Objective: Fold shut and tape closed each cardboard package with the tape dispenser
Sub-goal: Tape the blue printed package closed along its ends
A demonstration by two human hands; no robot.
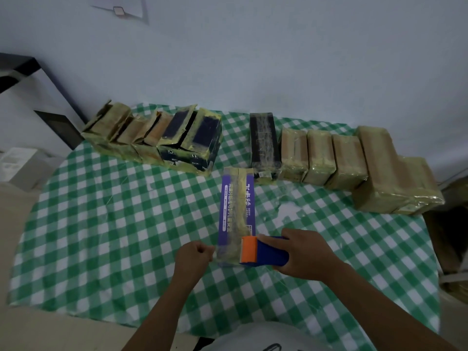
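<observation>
Head view: the long purple-and-white cardboard package (pixel 236 214) is lying lengthwise at the middle of the table (pixel 101 224), which is covered in green-and-white checked cloth. The right hand (pixel 306 254) is gripping the blue tape dispenser with an orange front (pixel 263 250) at the package's near end. The left hand (pixel 193 257), fingers curled, is pinching the free end of a clear tape strip (pixel 226 252) stretching across that end to the dispenser. Open-flapped cardboard boxes (pixel 152 138) are standing rear left. Taped packages (pixel 354 163) are lining the rear right.
</observation>
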